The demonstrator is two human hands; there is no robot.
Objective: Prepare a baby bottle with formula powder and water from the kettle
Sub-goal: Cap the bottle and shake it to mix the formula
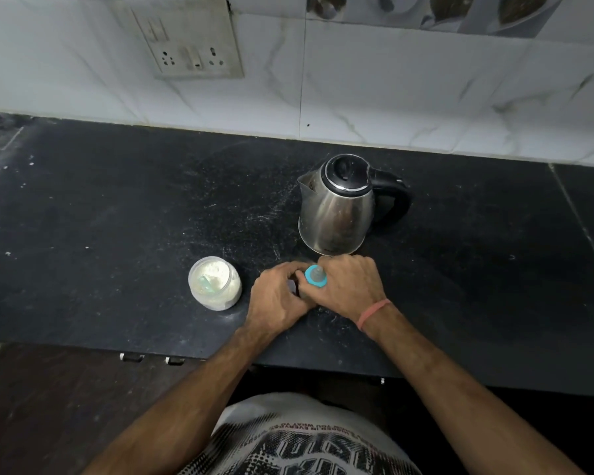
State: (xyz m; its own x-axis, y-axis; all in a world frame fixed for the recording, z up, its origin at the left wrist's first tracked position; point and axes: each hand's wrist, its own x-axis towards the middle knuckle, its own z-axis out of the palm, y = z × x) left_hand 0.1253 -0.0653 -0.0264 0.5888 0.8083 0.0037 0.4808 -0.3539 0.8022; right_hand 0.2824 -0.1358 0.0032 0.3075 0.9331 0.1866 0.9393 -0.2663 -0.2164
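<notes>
A baby bottle with a blue collar and clear teat (pixel 315 276) stands upright on the black counter (pixel 117 214), near its front edge. My left hand (pixel 277 295) grips the bottle's body from the left. My right hand (pixel 352 284) wraps round the blue collar from the right. Most of the bottle is hidden between my hands. An open clear jar of white formula powder (pixel 214 282), with a pale scoop lying in it, stands to the left of my hands. A steel kettle with a black lid and handle (pixel 340 205) stands just behind them, spout to the left.
A tiled wall with a switch-and-socket plate (pixel 189 42) rises behind the counter. The counter's front edge (pixel 186 354) runs just below my wrists, with dark cabinet fronts beneath. White specks dot the counter at the far left.
</notes>
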